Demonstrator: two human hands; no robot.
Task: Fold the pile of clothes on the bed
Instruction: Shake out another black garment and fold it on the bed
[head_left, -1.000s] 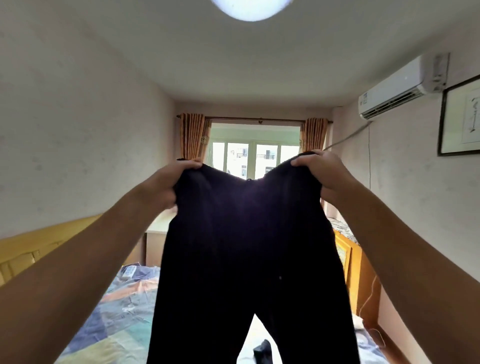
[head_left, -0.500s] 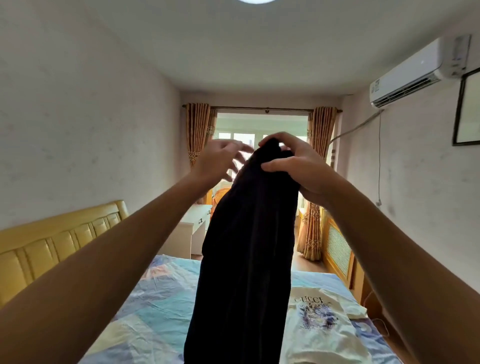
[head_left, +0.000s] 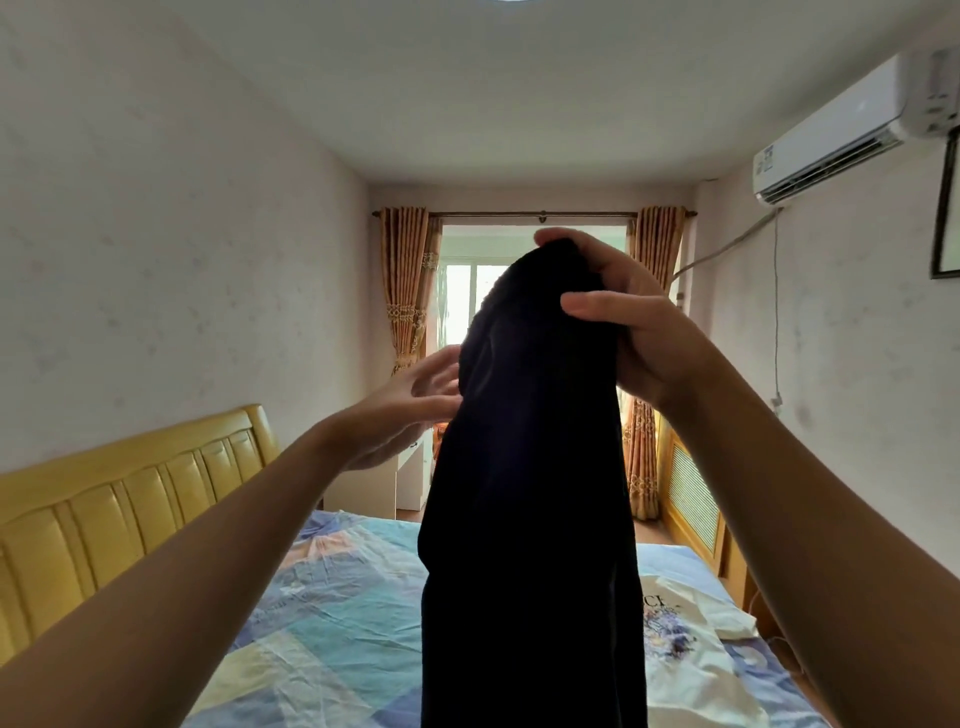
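A pair of black trousers (head_left: 530, 493) hangs lengthwise in front of me, doubled leg on leg, its lower end out of frame. My right hand (head_left: 618, 317) grips the gathered waistband at the top, held high before the window. My left hand (head_left: 410, 405) is lower, fingers spread, its fingertips at the trousers' left edge without holding the cloth. On the bed (head_left: 332, 613) to the right lies a cream T-shirt (head_left: 691, 654) with a blue print, partly hidden by the trousers.
A yellow padded headboard (head_left: 119, 504) runs along the left wall. A white cabinet (head_left: 379, 483) stands beyond the bed. A wooden radiator cover (head_left: 691, 499) lines the right wall, an air conditioner (head_left: 841, 130) above it. Curtains (head_left: 405, 291) frame the window.
The trousers went from spread at the waistband between both hands to doubled in my right hand alone. My left hand let go and dropped down the left edge.
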